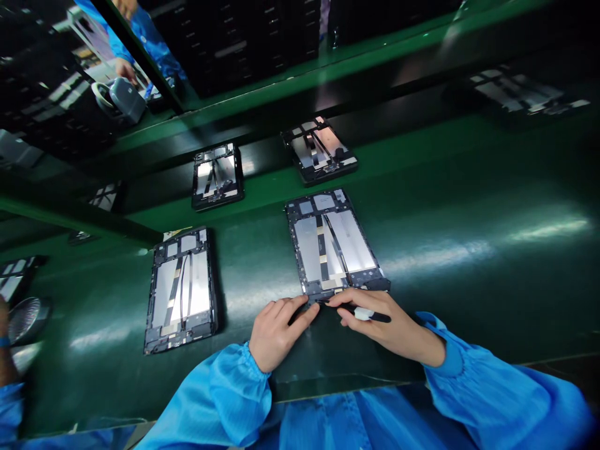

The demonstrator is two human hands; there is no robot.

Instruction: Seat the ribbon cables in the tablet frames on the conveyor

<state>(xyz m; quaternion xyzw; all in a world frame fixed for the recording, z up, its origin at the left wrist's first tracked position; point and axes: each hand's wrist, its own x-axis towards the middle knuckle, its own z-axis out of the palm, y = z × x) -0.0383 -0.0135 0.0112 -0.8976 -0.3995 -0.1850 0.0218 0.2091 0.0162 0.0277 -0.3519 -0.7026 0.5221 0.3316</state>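
An open tablet housing (330, 240) lies flat on the green belt in front of me, its silver inner panels and dark ribbon strips exposed. The fingertips of my left hand (281, 331) grip its near edge. My right hand (384, 322) is shut on a black pen-shaped tool with a white grip (363, 313), whose tip reaches the same edge, close to my left fingers. The tip itself is hidden among the fingers. Several similar open housings lie farther off, including one to the left (180, 290) and others beyond (218, 177).
The dark green belt (469, 262) runs across the view, with a raised green rail (79, 215) beyond it. A co-worker's blue sleeve (12, 406) and a round metal dish (28, 319) are at the left edge. Another person's hand (125, 70) works at the upper left.
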